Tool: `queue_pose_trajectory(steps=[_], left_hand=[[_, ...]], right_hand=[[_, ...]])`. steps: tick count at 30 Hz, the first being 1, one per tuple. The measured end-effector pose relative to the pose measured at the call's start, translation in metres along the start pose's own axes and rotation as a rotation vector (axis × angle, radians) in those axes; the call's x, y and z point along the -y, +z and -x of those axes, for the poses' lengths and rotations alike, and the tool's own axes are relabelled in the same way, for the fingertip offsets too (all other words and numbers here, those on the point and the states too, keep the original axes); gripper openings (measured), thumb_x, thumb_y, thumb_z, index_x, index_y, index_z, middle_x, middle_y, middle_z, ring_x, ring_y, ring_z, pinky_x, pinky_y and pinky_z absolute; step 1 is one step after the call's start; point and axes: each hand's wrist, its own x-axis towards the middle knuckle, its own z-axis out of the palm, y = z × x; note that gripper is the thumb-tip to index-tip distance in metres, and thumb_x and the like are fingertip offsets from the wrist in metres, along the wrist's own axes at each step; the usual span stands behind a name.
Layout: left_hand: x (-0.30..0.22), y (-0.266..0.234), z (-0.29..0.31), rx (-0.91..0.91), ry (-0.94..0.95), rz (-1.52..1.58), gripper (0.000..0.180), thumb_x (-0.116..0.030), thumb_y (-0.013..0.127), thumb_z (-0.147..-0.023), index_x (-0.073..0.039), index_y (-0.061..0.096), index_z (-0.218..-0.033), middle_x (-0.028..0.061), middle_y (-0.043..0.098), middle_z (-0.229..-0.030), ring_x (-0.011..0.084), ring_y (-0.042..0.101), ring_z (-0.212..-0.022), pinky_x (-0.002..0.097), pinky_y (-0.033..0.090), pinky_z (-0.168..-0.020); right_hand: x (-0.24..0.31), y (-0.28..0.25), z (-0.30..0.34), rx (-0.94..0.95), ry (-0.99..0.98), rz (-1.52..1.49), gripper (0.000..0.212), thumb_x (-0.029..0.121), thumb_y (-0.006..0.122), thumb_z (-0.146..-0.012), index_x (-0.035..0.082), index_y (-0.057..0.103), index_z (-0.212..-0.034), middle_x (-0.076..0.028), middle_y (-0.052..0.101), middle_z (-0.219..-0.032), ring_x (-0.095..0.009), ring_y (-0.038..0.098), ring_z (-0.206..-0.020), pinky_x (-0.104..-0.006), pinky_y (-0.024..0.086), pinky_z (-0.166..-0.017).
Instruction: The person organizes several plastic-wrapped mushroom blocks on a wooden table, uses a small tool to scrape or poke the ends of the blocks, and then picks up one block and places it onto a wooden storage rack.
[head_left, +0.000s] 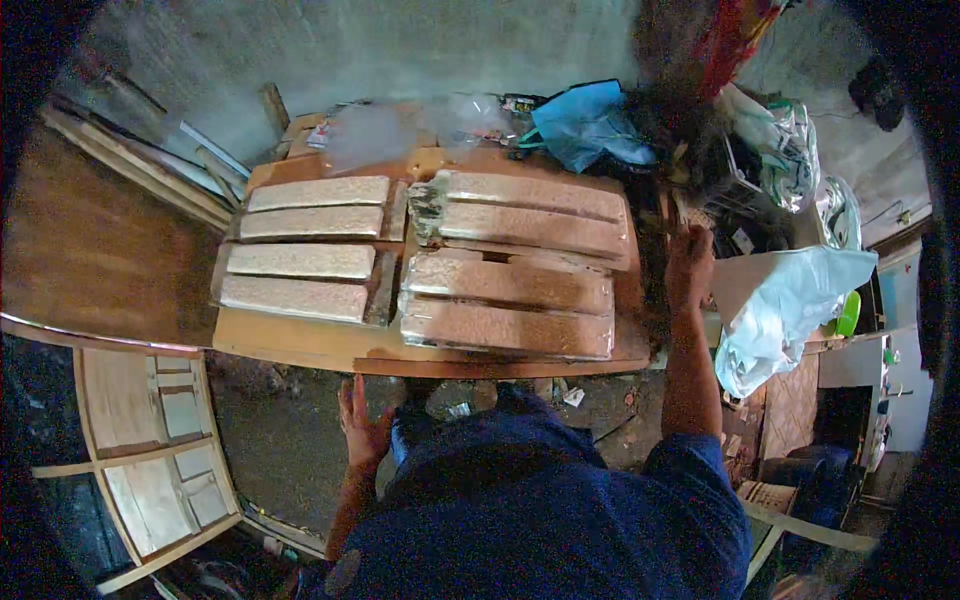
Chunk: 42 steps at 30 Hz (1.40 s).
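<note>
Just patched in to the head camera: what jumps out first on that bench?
Long pale slabs fill the wooden table: four bare slabs on the left half, and plastic-wrapped slabs stacked on the right half. The right hand is raised at the table's right edge beside the wrapped stack, while the left hand hangs open below the table's near edge. A blue bag lies in the clutter at the far right corner.

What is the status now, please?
Left hand open, low beside knee. Right hand reaching past table edge, grip unclear. Wrapped slabs untouched. Clutter behind.
</note>
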Motion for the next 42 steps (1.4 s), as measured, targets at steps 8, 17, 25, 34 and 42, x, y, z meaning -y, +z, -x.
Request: queue_pose_trajectory(steps=[8, 17, 25, 34, 42], left_hand=[[0.020, 0.003, 0.011, -0.081, 0.010, -0.025, 0.084, -0.035, 0.069, -0.080, -0.012, 0.025, -0.147, 0.0274, 0.028, -0.146, 0.0501, 0.023, -0.134, 0.0582, 0.026, -0.106], [0.016, 0.001, 0.023, -0.073, -0.142, -0.004, 0.085, -0.028, 0.072, -0.078, -0.012, 0.025, -0.147, 0.0235, 0.026, -0.148, 0.0482, 0.023, -0.135, 0.0576, 0.027, -0.106], [0.023, -0.002, 0.022, -0.063, -0.170, 0.079, 0.087, -0.027, 0.073, -0.077, -0.016, 0.024, -0.148, 0.0265, 0.023, -0.148, 0.0473, 0.021, -0.137, 0.0581, 0.025, -0.106], [0.031, -0.001, 0.030, -0.076, -0.206, 0.049, 0.085, -0.031, 0.070, -0.079, -0.016, 0.023, -0.148, 0.0272, 0.024, -0.147, 0.0477, 0.022, -0.136, 0.0608, 0.026, -0.104], [0.030, -0.015, 0.028, -0.062, -0.290, 0.081, 0.085, -0.031, 0.070, -0.079, -0.014, 0.023, -0.148, 0.0248, 0.024, -0.148, 0.0469, 0.023, -0.136, 0.0592, 0.026, -0.105]], right_hand=[[0.029, 0.040, -0.018, 0.143, -0.262, 0.138, 0.030, 0.027, 0.050, -0.094, 0.009, 0.049, -0.118, -0.025, 0.058, -0.103, -0.045, 0.055, -0.095, -0.0498, 0.046, -0.075], [0.079, 0.063, -0.007, 0.268, -0.232, -0.113, 0.019, 0.028, 0.051, -0.095, 0.010, 0.051, -0.100, -0.020, 0.062, -0.087, -0.044, 0.059, -0.083, -0.0480, 0.047, -0.069], [0.141, 0.065, 0.004, 0.344, -0.360, -0.206, 0.019, 0.026, 0.053, -0.094, 0.010, 0.049, -0.103, -0.026, 0.061, -0.087, -0.050, 0.056, -0.085, -0.0531, 0.045, -0.066], [0.154, 0.113, 0.011, 0.537, -0.410, -0.104, 0.021, 0.023, 0.054, -0.093, 0.007, 0.048, -0.105, -0.028, 0.061, -0.086, -0.050, 0.057, -0.081, -0.0554, 0.043, -0.063], [0.189, 0.129, 0.023, 0.435, -0.441, -0.184, 0.023, 0.023, 0.053, -0.093, 0.005, 0.049, -0.107, -0.025, 0.062, -0.087, -0.048, 0.059, -0.081, -0.0526, 0.046, -0.068]])
